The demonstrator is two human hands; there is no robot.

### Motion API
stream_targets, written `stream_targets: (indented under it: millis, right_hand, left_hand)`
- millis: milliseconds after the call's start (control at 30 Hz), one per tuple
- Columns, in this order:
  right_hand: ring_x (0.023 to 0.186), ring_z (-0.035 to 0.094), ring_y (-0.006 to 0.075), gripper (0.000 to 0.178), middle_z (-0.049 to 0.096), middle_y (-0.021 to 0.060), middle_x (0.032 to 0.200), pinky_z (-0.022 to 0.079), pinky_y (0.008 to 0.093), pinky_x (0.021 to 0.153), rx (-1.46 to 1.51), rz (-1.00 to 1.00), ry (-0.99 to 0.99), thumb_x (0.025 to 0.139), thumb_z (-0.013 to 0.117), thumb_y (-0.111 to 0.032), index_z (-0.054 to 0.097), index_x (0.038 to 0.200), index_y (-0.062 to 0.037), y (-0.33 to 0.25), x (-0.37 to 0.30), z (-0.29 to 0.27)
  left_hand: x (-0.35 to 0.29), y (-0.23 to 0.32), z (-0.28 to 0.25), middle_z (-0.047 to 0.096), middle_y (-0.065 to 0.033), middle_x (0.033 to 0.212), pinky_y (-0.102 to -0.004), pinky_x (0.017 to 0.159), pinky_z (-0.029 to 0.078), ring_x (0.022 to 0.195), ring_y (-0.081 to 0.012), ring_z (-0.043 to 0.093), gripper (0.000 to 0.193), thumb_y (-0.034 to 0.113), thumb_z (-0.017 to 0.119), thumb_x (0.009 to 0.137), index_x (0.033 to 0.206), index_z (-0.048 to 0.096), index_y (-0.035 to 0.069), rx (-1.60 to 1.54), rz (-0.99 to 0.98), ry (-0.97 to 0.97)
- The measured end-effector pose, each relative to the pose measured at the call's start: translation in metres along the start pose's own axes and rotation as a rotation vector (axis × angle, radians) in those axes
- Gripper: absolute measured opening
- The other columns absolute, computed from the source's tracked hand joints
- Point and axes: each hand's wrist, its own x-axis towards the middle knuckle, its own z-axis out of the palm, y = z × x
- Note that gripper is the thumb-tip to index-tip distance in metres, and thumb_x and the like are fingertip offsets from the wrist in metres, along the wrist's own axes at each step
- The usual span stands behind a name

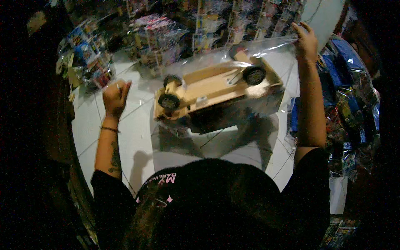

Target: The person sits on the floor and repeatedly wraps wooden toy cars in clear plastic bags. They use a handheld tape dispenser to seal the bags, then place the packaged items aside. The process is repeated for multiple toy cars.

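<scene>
A wooden toy truck (212,85) with black wheels lies with its underside up above my lap, wrapped in loose clear plastic. At the upper right, my right hand (307,41) is closed on one end of that clear plastic bag (275,43), which stretches out from the truck. My left hand (115,98) is closed in a fist to the left of the truck, apart from it. Whatever the left fingers may hold is too small to make out. Part of the truck's dark far side is hidden beneath it.
Many plastic-wrapped toys (208,25) stand in rows ahead of me. Further wrapped packages (89,54) are at the left, and a pile of blue and coloured wrapped items (346,96) lies at the right. Beneath is a white tiled floor (87,125).
</scene>
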Motion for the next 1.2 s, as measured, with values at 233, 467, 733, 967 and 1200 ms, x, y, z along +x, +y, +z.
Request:
stream_targets:
  millis: [233,467,733,967,1200]
  right_hand:
    - [0.07,0.065,0.0266,0.035,0.064,0.0173,0.074,0.05,0.0366,0.062,0.137,-0.351,-0.465,0.076,0.067,-0.012,0.051,0.107,-0.0055,-0.099,-0.118,0.155]
    - [0.078,0.061,0.0411,0.037,0.063,0.0225,0.081,0.048,0.0456,0.069,-0.246,-0.312,-0.893,0.075,0.066,-0.01,0.048,0.108,-0.0076,-0.061,-0.158,0.205]
    - [0.122,0.043,0.0312,0.091,0.052,0.0157,0.126,0.028,0.0463,0.104,-0.402,-0.584,-1.581,0.067,0.077,-0.023,0.024,0.14,-0.0127,-0.044,-0.08,0.088]
    - [0.117,0.046,0.0255,0.021,0.054,0.0091,0.123,0.035,0.0374,0.098,-0.592,-0.648,-1.475,0.074,0.069,-0.014,0.066,0.093,-0.0064,0.002,-0.052,0.071]
    - [0.107,0.051,0.0213,0.019,0.057,0.0121,0.113,0.04,0.0337,0.09,0.491,0.042,-0.499,0.087,0.059,-0.017,0.061,0.101,-0.0044,0.057,-0.133,0.116]
  left_hand:
    - [0.03,0.075,0.135,0.039,-0.0146,0.137,-0.0389,0.108,0.027,0.127,-0.0312,0.038,0.116,0.042,0.086,0.051,0.14,0.025,0.001,-0.714,-0.134,-0.299]
    - [0.032,0.127,0.204,0.056,-0.0155,0.112,-0.0414,0.089,0.043,0.106,-0.0331,0.051,0.047,0.031,0.066,0.08,0.116,0.052,0.004,-0.565,-0.104,-0.293]
    - [0.004,0.085,0.18,0.059,-0.0063,0.065,-0.0347,0.056,0.04,0.06,-0.0158,0.053,0.041,0.03,0.042,0.097,0.093,0.063,-0.005,-0.303,-0.357,-0.005]
    - [-0.002,0.047,0.17,0.051,-0.001,0.064,-0.031,0.057,0.038,0.06,-0.0119,0.045,0.052,0.035,0.035,0.099,0.083,0.061,-0.007,-0.622,-0.925,-0.096]
    - [-0.043,-0.006,0.172,0.063,-0.0114,0.103,-0.0298,0.078,0.051,0.086,-0.0188,0.063,0.051,0.04,0.036,0.097,0.108,0.061,-0.002,-0.994,-1.269,0.036]
